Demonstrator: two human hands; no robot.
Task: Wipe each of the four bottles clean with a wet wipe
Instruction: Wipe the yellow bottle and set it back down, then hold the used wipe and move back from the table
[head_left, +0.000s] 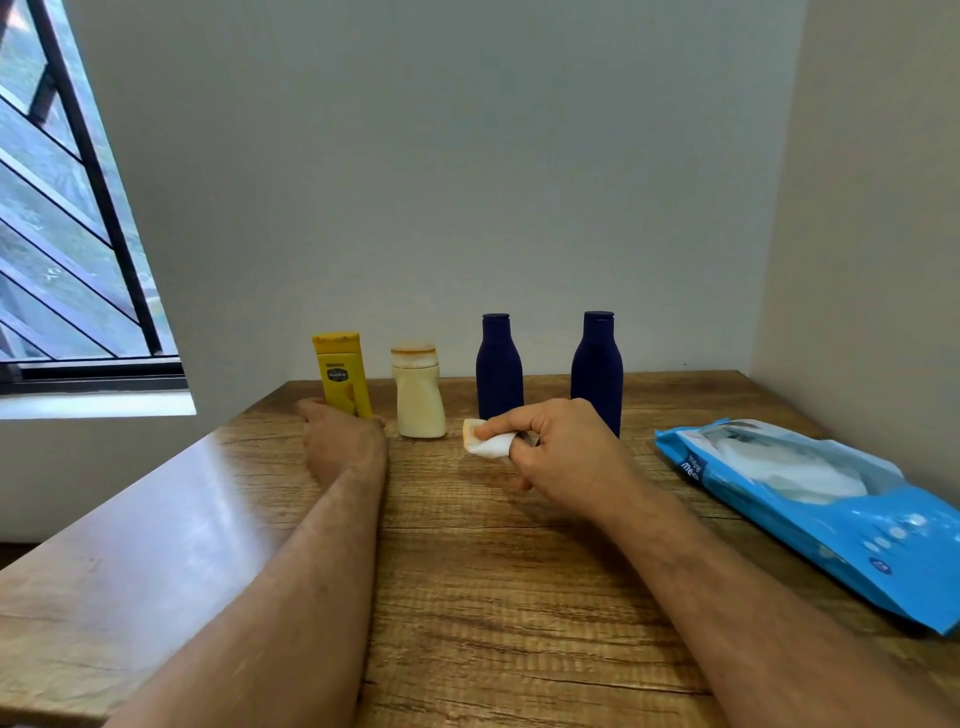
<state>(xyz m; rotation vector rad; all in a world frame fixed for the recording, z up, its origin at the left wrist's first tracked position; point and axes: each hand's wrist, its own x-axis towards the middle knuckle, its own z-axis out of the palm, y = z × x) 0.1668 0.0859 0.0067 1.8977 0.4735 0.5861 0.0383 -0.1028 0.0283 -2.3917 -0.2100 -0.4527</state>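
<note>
**Bottle row at the far edge, wipe held in the right hand**

A window (67, 208) with dark bars occupies the far left, beside a pale wall (467, 156).

The wooden table (467, 597) carries four upright bottles in a row along its far edge. From left to right:

- Yellow bottle (340, 371): stands at the left end of the row. The left hand (343, 439) is at its base, with the fingers reaching round the lower part. The fingers are mostly hidden behind the hand, so whether they clamp the bottle cannot be told.
- Cream bottle (418, 397): stands just right of the yellow bottle, apart from it, with a discoloured cap.
- First dark blue bottle (498, 364): stands right of centre.
- Second dark blue bottle (596, 364): stands at the right end of the row, its base partly hidden by the right hand (566, 447).

The right hand is near the two blue bottles. Its fingers and thumb are curled together, pinching a folded white wipe (488, 441). The wipe shows a yellowish stain at its left edge.

A blue pack of wipes (810, 514) lies flat at the right of the table.
</note>
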